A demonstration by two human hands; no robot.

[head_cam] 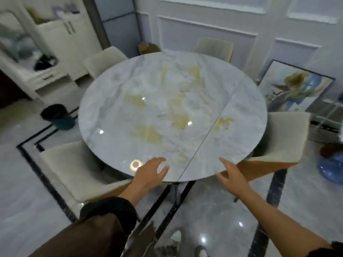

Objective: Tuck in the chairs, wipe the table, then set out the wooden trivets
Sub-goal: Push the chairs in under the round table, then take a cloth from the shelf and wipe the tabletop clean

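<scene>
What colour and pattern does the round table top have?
Pale grey-white marble with yellow-gold patches, seen in the head view.

Beyond both hands, a glossy, smooth marble-look table is seen, with lamps mirrored in it. The 4 chairs around it are covered in matt, nubby cream cloth. The floor below is polished stone.

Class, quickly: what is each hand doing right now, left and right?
Left hand: open, holding nothing, over the table edge.
Right hand: open, holding nothing, at the table edge.
</scene>
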